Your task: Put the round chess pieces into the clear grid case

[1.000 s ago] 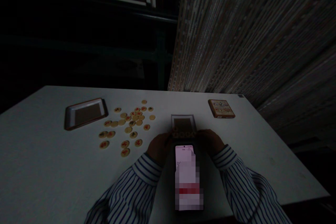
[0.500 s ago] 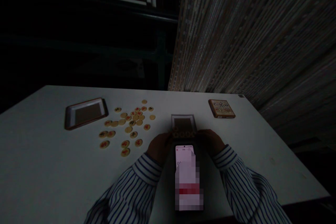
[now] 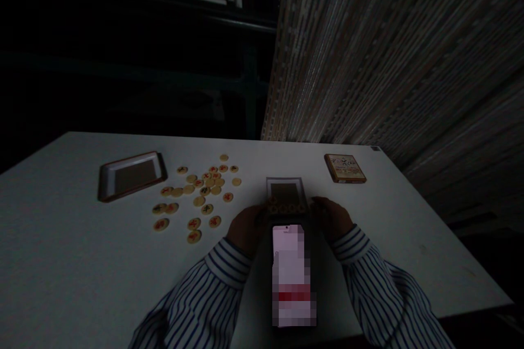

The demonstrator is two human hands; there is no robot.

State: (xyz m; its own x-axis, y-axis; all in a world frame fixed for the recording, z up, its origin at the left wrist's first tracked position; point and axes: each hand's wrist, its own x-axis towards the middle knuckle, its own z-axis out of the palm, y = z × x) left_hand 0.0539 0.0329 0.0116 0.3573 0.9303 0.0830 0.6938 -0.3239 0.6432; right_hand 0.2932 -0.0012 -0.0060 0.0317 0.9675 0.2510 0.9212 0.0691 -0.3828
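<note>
A small open box (image 3: 303, 191) with pale walls and a brown bottom lies on the white table. Several round wooden Chinese chess pieces (image 3: 283, 208) sit in a row along its near side, with one more above them at the left. My left hand (image 3: 246, 228) is closed at the box's left near corner, its fingertips in dark shadow. Just off the right side is my right hand (image 3: 333, 218), its fingers loosely apart and holding nothing visible. Many more chess pieces (image 3: 207, 209) are scattered to the left, some with red or black characters.
A phone (image 3: 289, 267) with a lit, partly blurred screen lies between my forearms. An open tray-like lid (image 3: 105, 182) rests at the left of the table (image 3: 102, 272). A flat printed box (image 3: 346, 168) is at the right. A string curtain (image 3: 347, 54) hangs behind.
My right hand has drawn slightly away from the box's right near corner. My left hand stays by the box. The view has shifted a little.
</note>
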